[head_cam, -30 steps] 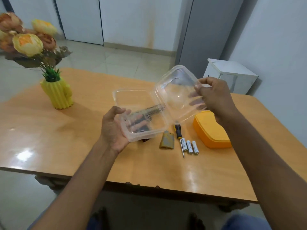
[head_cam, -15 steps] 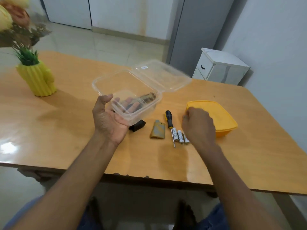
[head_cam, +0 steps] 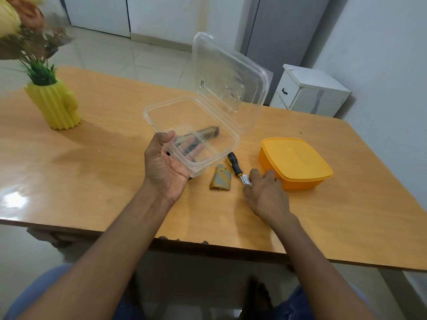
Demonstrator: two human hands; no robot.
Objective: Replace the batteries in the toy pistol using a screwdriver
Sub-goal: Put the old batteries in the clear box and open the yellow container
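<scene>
My left hand (head_cam: 165, 166) grips the near corner of a clear plastic container (head_cam: 159, 112), held just above the table with its hinged lid (head_cam: 227, 82) standing open. The dark, ribbed toy pistol (head_cam: 208, 131) shows through the container's bottom and is mostly hidden. An olive battery cover (head_cam: 220, 181) lies on the table, with a black and yellow screwdriver (head_cam: 233, 163) to its right. My right hand (head_cam: 268, 197) lies over the batteries with its fingers curled on them. One white battery (head_cam: 246, 180) pokes out at the fingertips.
An orange lidded box (head_cam: 295, 162) stands just right of my right hand. A yellow vase (head_cam: 55, 105) with flowers stands at the table's far left. A white cabinet (head_cam: 309, 91) stands beyond the far edge of the wooden table (head_cam: 92, 181).
My right hand let go of the lid and came down onto the batteries. The lid has swung up and open. My left hand still holds the container.
</scene>
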